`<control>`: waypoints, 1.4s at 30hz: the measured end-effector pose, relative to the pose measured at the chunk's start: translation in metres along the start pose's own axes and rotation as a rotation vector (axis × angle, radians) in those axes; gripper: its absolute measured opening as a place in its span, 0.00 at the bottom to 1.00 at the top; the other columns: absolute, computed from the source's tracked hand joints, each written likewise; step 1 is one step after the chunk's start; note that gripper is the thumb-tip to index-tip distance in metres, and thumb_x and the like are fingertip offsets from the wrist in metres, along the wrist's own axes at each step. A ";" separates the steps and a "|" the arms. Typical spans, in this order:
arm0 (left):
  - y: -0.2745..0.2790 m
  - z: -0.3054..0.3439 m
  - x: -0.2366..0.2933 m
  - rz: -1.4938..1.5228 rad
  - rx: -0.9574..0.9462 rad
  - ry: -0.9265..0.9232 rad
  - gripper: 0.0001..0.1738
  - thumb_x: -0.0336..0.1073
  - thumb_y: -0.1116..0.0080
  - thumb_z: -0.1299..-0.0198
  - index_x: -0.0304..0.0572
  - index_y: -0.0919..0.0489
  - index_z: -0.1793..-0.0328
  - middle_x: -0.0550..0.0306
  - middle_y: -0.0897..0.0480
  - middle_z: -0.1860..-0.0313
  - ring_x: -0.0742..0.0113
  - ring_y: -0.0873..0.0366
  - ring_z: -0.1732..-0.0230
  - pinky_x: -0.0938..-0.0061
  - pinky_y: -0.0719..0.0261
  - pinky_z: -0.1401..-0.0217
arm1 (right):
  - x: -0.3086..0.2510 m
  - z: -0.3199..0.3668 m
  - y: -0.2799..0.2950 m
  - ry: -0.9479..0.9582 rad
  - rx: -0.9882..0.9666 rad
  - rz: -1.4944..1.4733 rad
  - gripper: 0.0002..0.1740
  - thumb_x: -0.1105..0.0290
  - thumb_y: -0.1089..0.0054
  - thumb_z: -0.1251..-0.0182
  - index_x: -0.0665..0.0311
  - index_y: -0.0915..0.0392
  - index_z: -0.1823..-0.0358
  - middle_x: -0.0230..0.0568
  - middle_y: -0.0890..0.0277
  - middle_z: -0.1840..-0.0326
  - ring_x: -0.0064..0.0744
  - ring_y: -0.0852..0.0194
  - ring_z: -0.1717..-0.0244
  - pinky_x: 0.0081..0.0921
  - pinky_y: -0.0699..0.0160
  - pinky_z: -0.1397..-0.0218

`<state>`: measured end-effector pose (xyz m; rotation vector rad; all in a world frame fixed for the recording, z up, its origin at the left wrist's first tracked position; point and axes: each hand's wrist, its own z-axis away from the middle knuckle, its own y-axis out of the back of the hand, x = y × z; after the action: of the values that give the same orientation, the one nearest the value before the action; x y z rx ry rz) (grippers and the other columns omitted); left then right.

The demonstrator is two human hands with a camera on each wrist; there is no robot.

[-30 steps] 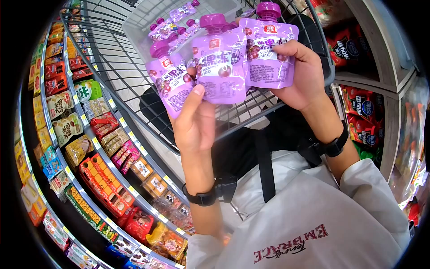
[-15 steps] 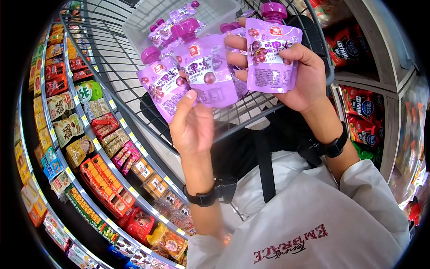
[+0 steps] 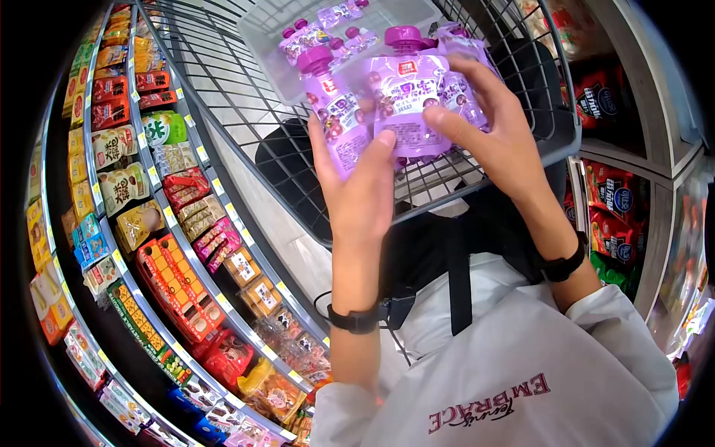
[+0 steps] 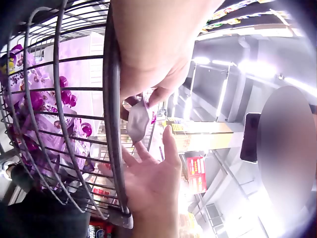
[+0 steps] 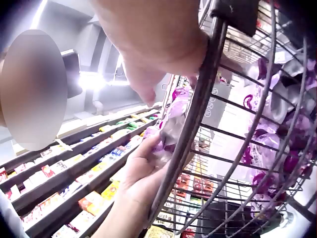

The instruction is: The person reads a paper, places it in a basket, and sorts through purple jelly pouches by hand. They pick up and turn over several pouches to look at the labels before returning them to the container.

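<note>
My left hand (image 3: 361,194) holds purple jelly pouches with magenta caps, its thumb across the front of the bunch. The left pouch (image 3: 339,112) tilts outward; a second pouch (image 3: 408,100) overlaps it and faces me. My right hand (image 3: 495,123) reaches over from the right, thumb tip at the second pouch's edge and fingers extended. In the left wrist view the right hand's palm (image 4: 153,191) shows with spread fingers, beside a pouch's silvery underside (image 4: 138,121). Another pouch (image 3: 458,93) shows behind the right thumb.
A wire shopping cart (image 3: 439,205) lies under both hands. Its clear plastic bin (image 3: 268,37) holds several more jelly pouches (image 3: 302,41). Snack shelves (image 3: 167,194) run along the left; a wooden shelf unit (image 3: 655,167) with red bags stands on the right.
The right hand, which held up a separate pouch, has moved left to the left hand's bunch and straightened its fingers. That separate pouch no longer shows apart. The head view has shifted slightly.
</note>
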<state>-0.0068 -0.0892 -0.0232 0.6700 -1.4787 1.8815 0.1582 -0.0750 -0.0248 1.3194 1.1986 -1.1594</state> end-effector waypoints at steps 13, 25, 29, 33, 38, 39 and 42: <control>-0.001 0.003 -0.002 -0.038 -0.084 -0.001 0.43 0.12 0.47 0.44 0.42 0.47 0.23 0.49 0.27 0.40 0.62 0.25 0.42 0.67 0.23 0.43 | 0.007 -0.005 0.013 -0.199 -0.077 -0.447 0.24 0.77 0.31 0.42 0.69 0.28 0.44 0.38 0.19 0.58 0.22 0.18 0.58 0.17 0.20 0.59; -0.002 0.003 -0.001 0.014 -0.091 0.001 0.44 0.12 0.47 0.46 0.43 0.47 0.23 0.47 0.27 0.38 0.59 0.26 0.38 0.66 0.24 0.41 | 0.003 -0.005 0.014 -0.211 -0.084 -0.467 0.25 0.77 0.31 0.42 0.68 0.29 0.43 0.38 0.19 0.56 0.23 0.18 0.56 0.17 0.19 0.56; 0.004 0.002 -0.003 0.026 -0.091 0.008 0.36 0.16 0.47 0.43 0.42 0.40 0.28 0.50 0.26 0.40 0.64 0.25 0.46 0.66 0.24 0.46 | 0.011 -0.005 0.016 -0.158 0.015 -0.418 0.24 0.78 0.32 0.43 0.69 0.28 0.44 0.37 0.20 0.57 0.22 0.19 0.57 0.17 0.21 0.54; 0.013 -0.005 0.005 0.229 -0.193 0.014 0.25 0.31 0.46 0.36 0.44 0.34 0.32 0.53 0.26 0.42 0.65 0.28 0.52 0.64 0.31 0.47 | 0.005 -0.006 0.014 -0.151 0.135 -0.399 0.20 0.79 0.37 0.42 0.71 0.26 0.46 0.37 0.20 0.58 0.20 0.21 0.59 0.16 0.22 0.55; 0.009 -0.006 0.007 0.448 -0.315 0.103 0.29 0.60 0.58 0.31 0.53 0.32 0.32 0.53 0.27 0.43 0.61 0.31 0.55 0.64 0.35 0.52 | 0.004 -0.005 0.012 -0.196 0.110 -0.283 0.22 0.79 0.42 0.42 0.72 0.29 0.44 0.38 0.20 0.61 0.20 0.21 0.61 0.15 0.23 0.57; 0.008 -0.006 0.007 0.415 -0.354 0.099 0.33 0.66 0.60 0.32 0.54 0.33 0.32 0.53 0.28 0.43 0.60 0.32 0.55 0.65 0.35 0.53 | 0.006 -0.004 0.012 -0.180 0.097 -0.274 0.23 0.79 0.43 0.42 0.72 0.31 0.43 0.38 0.21 0.62 0.19 0.22 0.61 0.15 0.24 0.57; 0.008 -0.006 0.006 0.412 -0.393 0.091 0.43 0.76 0.63 0.38 0.54 0.34 0.31 0.52 0.29 0.44 0.60 0.34 0.56 0.65 0.36 0.54 | 0.007 -0.004 0.010 -0.274 0.025 -0.220 0.25 0.79 0.45 0.43 0.71 0.32 0.41 0.38 0.21 0.63 0.20 0.24 0.63 0.16 0.27 0.57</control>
<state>-0.0166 -0.0835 -0.0255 0.0981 -1.9624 1.7938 0.1692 -0.0705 -0.0307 1.0239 1.1482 -1.4659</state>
